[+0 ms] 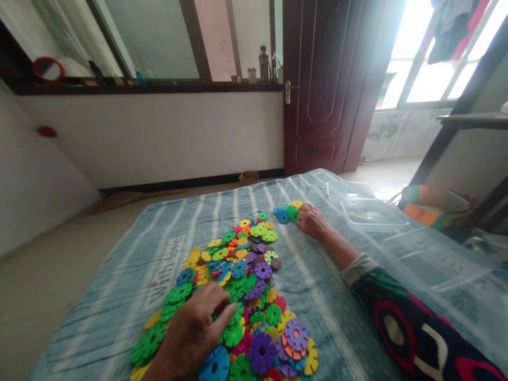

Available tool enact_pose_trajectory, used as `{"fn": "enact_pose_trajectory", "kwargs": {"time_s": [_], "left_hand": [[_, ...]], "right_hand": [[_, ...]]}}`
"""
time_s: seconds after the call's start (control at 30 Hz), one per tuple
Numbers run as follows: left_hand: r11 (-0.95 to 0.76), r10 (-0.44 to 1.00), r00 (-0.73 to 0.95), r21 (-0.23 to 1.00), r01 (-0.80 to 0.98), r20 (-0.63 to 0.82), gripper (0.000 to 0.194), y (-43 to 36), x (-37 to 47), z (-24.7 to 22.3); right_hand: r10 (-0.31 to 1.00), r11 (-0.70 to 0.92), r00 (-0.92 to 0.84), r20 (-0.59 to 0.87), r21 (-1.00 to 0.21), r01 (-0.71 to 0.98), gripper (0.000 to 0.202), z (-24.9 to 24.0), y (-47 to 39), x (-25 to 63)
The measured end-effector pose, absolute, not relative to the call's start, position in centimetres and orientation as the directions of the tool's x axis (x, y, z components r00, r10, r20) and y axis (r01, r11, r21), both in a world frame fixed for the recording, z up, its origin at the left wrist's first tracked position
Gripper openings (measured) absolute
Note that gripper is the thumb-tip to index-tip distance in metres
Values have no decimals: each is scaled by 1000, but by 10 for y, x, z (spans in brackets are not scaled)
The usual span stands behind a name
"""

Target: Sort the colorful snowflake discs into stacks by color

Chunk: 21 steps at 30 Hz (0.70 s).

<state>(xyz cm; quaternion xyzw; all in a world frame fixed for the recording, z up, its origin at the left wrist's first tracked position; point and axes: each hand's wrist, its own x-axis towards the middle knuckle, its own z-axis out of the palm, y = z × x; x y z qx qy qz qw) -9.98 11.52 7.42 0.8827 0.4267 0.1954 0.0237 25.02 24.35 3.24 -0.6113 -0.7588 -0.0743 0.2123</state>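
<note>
A long heap of colourful slotted plastic discs lies over the middle of the bed. My left hand is on the near left part of this heap, above green discs. Its thumb is stretched out apart from the bent index finger, while the other fingertips are hidden. Farther off, my right hand bends its fingers at the edge of a small separate group, touching a green slotted disc. Beside that are blue discs and a yellow disc. The right fingertips are partly hidden.
A striped blue bedsheet lies under everything. Clear plastic containers stand to the right, beyond my right forearm. Past the bed are a dark red door and a window ledge holding a flask and cups.
</note>
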Motion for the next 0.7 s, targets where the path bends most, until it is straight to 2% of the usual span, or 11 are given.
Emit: {"fn": "enact_pose_trajectory", "kwargs": {"time_s": [0.7], "left_hand": [[-627, 769, 552, 216, 748, 323, 20, 115, -98, 76]], "right_hand": [[896, 237, -160, 415, -141, 961, 14, 31, 243, 247]]}}
